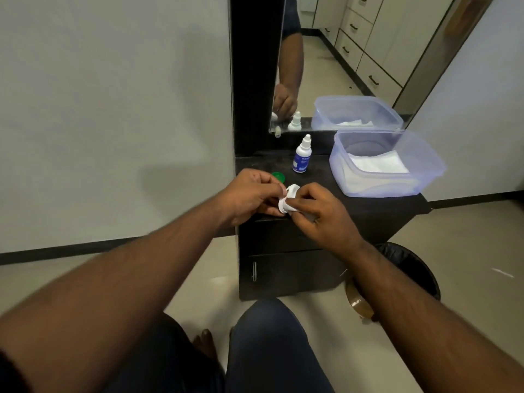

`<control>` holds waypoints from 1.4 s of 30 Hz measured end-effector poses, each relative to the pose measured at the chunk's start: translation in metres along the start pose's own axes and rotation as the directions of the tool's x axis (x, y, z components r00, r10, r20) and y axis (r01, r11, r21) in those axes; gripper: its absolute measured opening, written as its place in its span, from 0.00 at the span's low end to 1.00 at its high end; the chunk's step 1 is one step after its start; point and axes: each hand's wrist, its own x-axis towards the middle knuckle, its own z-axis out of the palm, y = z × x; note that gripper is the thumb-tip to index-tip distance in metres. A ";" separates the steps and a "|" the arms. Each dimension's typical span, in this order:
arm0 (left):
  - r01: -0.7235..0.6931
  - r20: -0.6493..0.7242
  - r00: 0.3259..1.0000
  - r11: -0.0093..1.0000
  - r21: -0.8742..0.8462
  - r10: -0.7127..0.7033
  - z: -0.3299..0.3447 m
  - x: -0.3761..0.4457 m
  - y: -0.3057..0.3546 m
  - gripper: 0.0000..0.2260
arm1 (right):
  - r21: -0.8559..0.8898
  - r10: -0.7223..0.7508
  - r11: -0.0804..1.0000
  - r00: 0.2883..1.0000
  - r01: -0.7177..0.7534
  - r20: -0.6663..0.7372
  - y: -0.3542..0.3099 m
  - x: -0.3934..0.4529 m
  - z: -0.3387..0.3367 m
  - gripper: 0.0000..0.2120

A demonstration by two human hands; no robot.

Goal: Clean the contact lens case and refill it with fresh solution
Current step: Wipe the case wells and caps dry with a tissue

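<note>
Left hand (249,194): fingers curled in, pinching the left end of the contact lens case (288,198) just above the front edge of the table (368,202).
Green cap (278,176): lies on the table just behind the left hand, partly hidden by it; it looks like one of the case's lids, already unscrewed.
Contact lens case: white, held between both hands over the front of the table, tilted; two round wells seem to show, open side up.
Solution bottle (302,155): small white dropper bottle with a blue label, upright on the table behind the case, cap on, apart from both hands.
Right hand (317,214): fingers bent around the right end of the case, thumb pressing something white against it, probably a bit of tissue, though I cannot tell.
Plastic tub (388,165): clear bluish container at the right of the table, white tissues folded inside.
Progress: judged from this, the case is open and being wiped; with the bottle capped, refilling and closing are still to do.
Hard to make out: whether the wells hold liquid, where the second lid is, and the exact fingertip contact, all blurred or covered. The bottle label is unreadable. A dark bin (411,268) on the floor at right is partly hidden by the forearm.
</note>
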 end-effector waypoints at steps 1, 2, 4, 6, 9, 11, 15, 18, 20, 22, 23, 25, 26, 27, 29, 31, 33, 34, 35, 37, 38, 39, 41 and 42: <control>0.018 0.010 1.000 0.999 0.028 -0.019 -0.002 0.001 0.002 0.02 | -0.025 -0.007 1.000 0.999 0.008 0.040 0.000 0.000 0.001 0.14; 0.028 0.010 1.000 0.999 0.045 -0.029 -0.004 0.001 0.003 0.02 | -0.062 -0.018 0.998 0.997 0.023 0.074 0.001 0.000 0.001 0.16; 0.034 0.005 0.999 0.999 0.042 -0.034 -0.005 0.002 0.003 0.02 | -0.162 -0.068 0.983 0.991 0.086 0.113 0.002 0.000 0.000 0.17; 0.034 0.006 0.999 0.998 0.048 -0.035 -0.004 0.003 0.002 0.02 | -0.263 -0.123 0.952 0.983 0.156 0.138 0.003 0.002 -0.002 0.14; 0.027 0.030 0.999 0.999 0.034 -0.028 -0.005 0.004 0.001 0.01 | -0.339 -0.145 0.922 0.979 0.186 0.143 -0.003 0.004 -0.001 0.13; 0.020 0.031 0.999 0.999 0.025 -0.020 -0.006 0.006 -0.001 0.04 | -0.349 -0.096 0.929 0.991 0.123 0.094 -0.014 0.002 0.006 0.14; -0.003 -0.005 1.000 0.999 0.035 0.003 -0.007 0.008 -0.006 0.08 | -0.099 0.117 0.988 0.992 -0.121 -0.045 -0.032 -0.002 0.024 0.11; -0.027 -0.007 1.000 0.999 0.022 0.027 -0.007 0.007 -0.006 0.08 | 0.411 0.421 0.815 0.905 -0.408 0.062 -0.037 0.006 0.011 0.07; -0.028 -0.013 1.000 0.999 0.015 0.028 -0.005 0.006 -0.004 0.06 | 0.670 0.540 0.477 0.791 -0.568 0.286 -0.034 0.010 -0.004 0.06; -0.009 -0.026 1.000 1.000 0.014 0.009 -0.003 0.006 -0.003 0.05 | 0.822 0.593 0.157 0.717 -0.548 0.365 -0.027 0.011 -0.017 0.08; 0.000 -0.031 1.000 1.000 0.015 0.001 -0.003 0.006 -0.002 0.06 | 0.881 0.623 0.000 0.689 -0.473 0.370 -0.025 0.012 -0.022 0.09; 0.017 -0.035 0.999 1.000 0.023 -0.016 -0.004 0.007 -0.002 0.06 | 0.914 0.655 -0.266 0.638 -0.305 0.404 -0.022 0.010 -0.028 0.10; 0.028 -0.031 0.999 0.999 0.018 -0.027 -0.004 0.007 -0.002 0.06 | 0.906 0.661 -0.341 0.622 -0.250 0.421 -0.021 0.008 -0.029 0.10; 0.038 -0.021 0.999 0.999 0.004 -0.038 -0.005 0.007 -0.002 0.06 | 0.895 0.656 -0.382 0.615 -0.229 0.437 -0.021 0.007 -0.029 0.10; 0.055 0.003 0.998 0.998 -0.033 -0.055 -0.005 0.007 0.000 0.05 | 0.886 0.635 -0.392 0.623 -0.249 0.456 -0.021 0.006 -0.026 0.13; 0.070 0.022 0.997 0.997 -0.034 -0.069 -0.004 0.006 0.002 0.04 | 0.899 0.642 -0.307 0.629 -0.313 0.438 -0.022 0.009 -0.018 0.15; 0.071 0.036 0.997 0.997 -0.002 -0.071 -0.004 0.006 0.003 0.03 | 0.916 0.691 -0.010 0.659 -0.401 0.296 -0.023 0.013 -0.012 0.14; 0.065 0.042 0.997 0.998 0.011 -0.066 -0.004 0.005 0.003 0.03 | 0.864 0.675 0.265 0.722 -0.429 0.152 -0.023 0.013 -0.010 0.11; 0.057 0.046 0.997 0.998 0.017 -0.057 -0.005 0.005 0.003 0.03 | 0.736 0.579 0.551 0.815 -0.393 0.001 -0.021 0.013 -0.010 0.08; 0.049 0.050 0.998 0.999 0.012 -0.049 -0.006 0.005 0.002 0.02 | 0.383 0.257 0.903 0.958 -0.193 -0.124 -0.015 0.011 -0.009 0.08; 0.049 0.053 0.997 0.999 0.004 -0.049 -0.007 0.005 0.002 0.02 | 0.226 0.127 0.969 0.985 -0.097 -0.121 -0.010 0.010 -0.006 0.09; 0.051 0.057 0.997 0.999 -0.007 -0.050 -0.007 0.005 0.001 0.02 | 0.105 0.033 0.994 0.994 -0.021 -0.106 -0.007 0.010 -0.004 0.09; 0.051 0.060 0.997 0.998 -0.023 -0.049 -0.007 0.005 0.001 0.03 | -0.012 -0.068 0.998 0.991 0.067 -0.114 -0.004 0.009 -0.001 0.08; 0.051 0.060 0.997 0.998 -0.032 -0.049 -0.006 0.005 0.001 0.03 | -0.021 -0.096 0.995 0.986 0.094 -0.136 -0.004 0.009 0.000 0.08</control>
